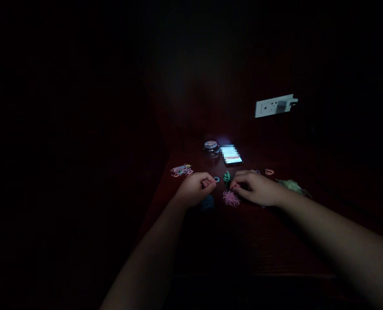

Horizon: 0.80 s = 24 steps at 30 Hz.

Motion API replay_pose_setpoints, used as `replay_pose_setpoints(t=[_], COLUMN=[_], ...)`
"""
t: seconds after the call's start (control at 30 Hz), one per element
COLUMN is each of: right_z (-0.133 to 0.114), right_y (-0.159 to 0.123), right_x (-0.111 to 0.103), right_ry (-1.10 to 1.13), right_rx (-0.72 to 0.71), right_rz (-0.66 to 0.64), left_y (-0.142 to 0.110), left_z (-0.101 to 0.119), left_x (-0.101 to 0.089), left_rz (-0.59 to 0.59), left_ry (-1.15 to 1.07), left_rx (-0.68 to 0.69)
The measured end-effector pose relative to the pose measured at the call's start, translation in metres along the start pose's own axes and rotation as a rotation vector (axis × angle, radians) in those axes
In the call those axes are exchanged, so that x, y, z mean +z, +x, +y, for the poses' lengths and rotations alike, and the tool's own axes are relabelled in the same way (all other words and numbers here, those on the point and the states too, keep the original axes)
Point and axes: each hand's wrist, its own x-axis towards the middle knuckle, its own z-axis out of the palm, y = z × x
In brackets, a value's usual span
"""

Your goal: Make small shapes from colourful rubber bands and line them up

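My left hand [197, 187] is closed in a pinch, with a small light-blue elastic band [216, 179] at its fingertips. Below those fingers lies a dark blue pile of bands [207, 202]. Thumb and fingers of my right hand [256, 187] are pinched together; anything between them is too small to make out. Just left of that hand sits a small green cluster of bands [226, 177], and a pink pile of bands [231, 199] lies under its fingertips. A pale yellow-green pile [290, 185] is partly covered by my right wrist.
Mixed coloured bands [182, 170] lie at the table's left. At the back stand a clear lidded jar [211, 149] and a lit phone [231, 155]. Orange bands [269, 172] lie beyond my right hand. A white wall socket [273, 106] holds a plug. The surroundings are very dark.
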Motion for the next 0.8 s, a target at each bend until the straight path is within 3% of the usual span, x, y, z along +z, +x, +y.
replay_pose_setpoints(t=[0.1, 0.2, 0.33, 0.5, 0.7, 0.8], right_z=[-0.001, -0.002, 0.0, -0.001, -0.003, -0.004], right_y=[0.001, 0.002, 0.002, 0.003, 0.004, 0.004], right_x=[-0.002, -0.003, -0.002, -0.001, -0.002, -0.002], right_ry=[-0.013, -0.014, -0.023, -0.034, -0.046, -0.043], right_rx=[0.009, 0.006, 0.021, 0.027, 0.031, 0.036], right_rz=[0.054, 0.109, 0.168, 0.202, 0.219, 0.235], left_y=[0.002, 0.001, -0.004, -0.007, -0.009, -0.009], left_z=[-0.011, -0.027, -0.05, -0.064, -0.06, -0.062], left_x=[-0.009, -0.021, -0.028, -0.022, -0.015, -0.013], left_rz=[0.176, 0.327, 0.258, 0.2, 0.106, 0.116], left_ry=[0.146, 0.299, 0.418, 0.47, 0.504, 0.51], left_rx=[-0.105, -0.303, -0.552, -0.545, -0.454, -0.467])
